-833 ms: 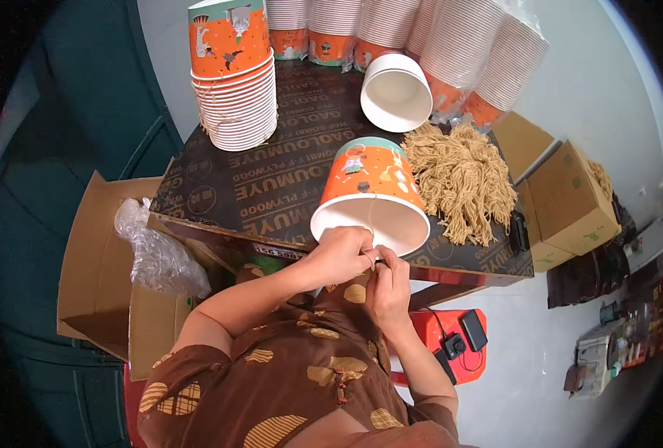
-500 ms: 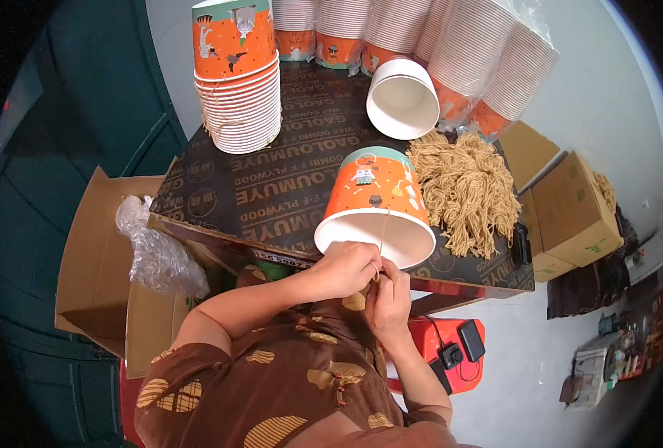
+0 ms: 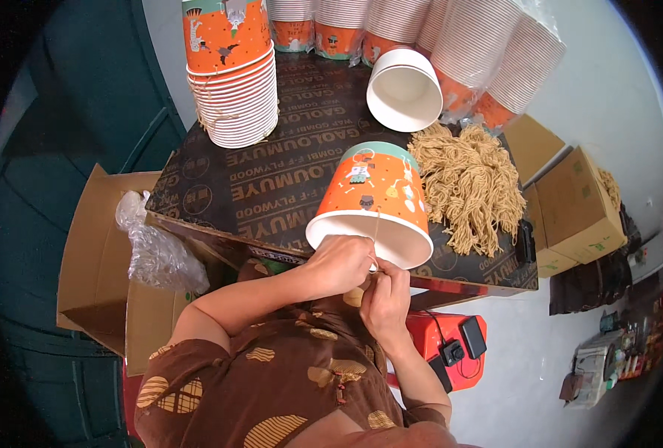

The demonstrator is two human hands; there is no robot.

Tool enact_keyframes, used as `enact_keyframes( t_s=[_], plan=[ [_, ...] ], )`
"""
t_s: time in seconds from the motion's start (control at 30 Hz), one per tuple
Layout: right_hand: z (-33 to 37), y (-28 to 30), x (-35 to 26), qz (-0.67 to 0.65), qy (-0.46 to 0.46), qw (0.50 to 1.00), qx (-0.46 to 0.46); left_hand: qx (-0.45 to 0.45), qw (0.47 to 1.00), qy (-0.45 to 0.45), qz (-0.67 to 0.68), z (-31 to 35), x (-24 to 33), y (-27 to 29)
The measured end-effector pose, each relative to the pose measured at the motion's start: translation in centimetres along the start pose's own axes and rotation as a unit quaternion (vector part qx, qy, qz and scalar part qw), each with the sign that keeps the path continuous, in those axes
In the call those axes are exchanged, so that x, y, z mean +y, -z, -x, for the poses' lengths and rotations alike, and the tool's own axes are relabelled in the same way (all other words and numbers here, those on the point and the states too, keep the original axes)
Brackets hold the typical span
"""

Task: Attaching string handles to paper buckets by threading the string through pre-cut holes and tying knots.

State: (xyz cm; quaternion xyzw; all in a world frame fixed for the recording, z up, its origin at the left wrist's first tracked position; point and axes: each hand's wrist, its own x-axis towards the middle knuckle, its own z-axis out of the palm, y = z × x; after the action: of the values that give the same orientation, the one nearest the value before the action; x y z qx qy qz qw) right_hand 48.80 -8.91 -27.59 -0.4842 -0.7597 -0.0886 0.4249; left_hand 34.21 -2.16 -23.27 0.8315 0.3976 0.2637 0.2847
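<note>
An orange paper bucket (image 3: pixel 387 185) with a green base band and printed figures lies on its side at the table's front edge, its white mouth toward me. A thin tan cord (image 3: pixel 377 230) runs over its rim to my fingers. Just in front of that mouth, my left hand (image 3: pixel 343 265) is closed in a pinch on the cord. Right beside it my right hand (image 3: pixel 386 300) is also closed, fingers pressed together at the cord's lower part. The cord's end is hidden among my fingertips.
On the dark printed plywood table (image 3: pixel 271 179) lies a heap of tan cords (image 3: pixel 466 187). Behind it stands a white bucket (image 3: pixel 404 89). A tall bucket stack (image 3: pixel 234 108) rises at left, and wrapped stacks (image 3: pixel 473 45) line the back. Cardboard boxes (image 3: pixel 92 254) flank the table.
The bucket's mouth has shifted slightly left in the picture. Both hands have moved a little up and left, still pinching the cord close together.
</note>
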Motion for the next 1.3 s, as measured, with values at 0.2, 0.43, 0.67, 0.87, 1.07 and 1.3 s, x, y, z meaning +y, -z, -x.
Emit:
enact_keyframes(
  t_s=[0.2,0.43,0.67,0.87,1.07,1.3],
  plan=[
    [-0.1,0.4,-0.1,-0.007,-0.003,1.0,-0.011,-0.012,1.0,-0.006,0.011,0.3,-0.2,0.3],
    [0.0,0.4,-0.1,-0.073,-0.053,0.996,-0.013,-0.045,0.998,0.016,0.029,0.1,0.1,1.0],
    [-1.2,0.7,-0.5,-0.1,-0.068,0.993,-0.002,-0.05,0.994,0.038,0.092,0.3,-0.2,1.2],
    [-1.4,0.8,-1.1,-0.135,-0.12,0.983,-0.013,-0.031,0.998,0.006,0.06,0.5,-0.2,1.2],
    [-1.7,0.7,-0.7,-0.122,-0.089,0.989,-0.005,-0.034,0.998,0.004,0.062,0.5,0.2,1.3],
    [-1.5,0.5,-0.7,-0.146,-0.118,0.982,-0.012,-0.005,0.997,-0.033,0.067,0.2,0.7,1.5]
  ],
)
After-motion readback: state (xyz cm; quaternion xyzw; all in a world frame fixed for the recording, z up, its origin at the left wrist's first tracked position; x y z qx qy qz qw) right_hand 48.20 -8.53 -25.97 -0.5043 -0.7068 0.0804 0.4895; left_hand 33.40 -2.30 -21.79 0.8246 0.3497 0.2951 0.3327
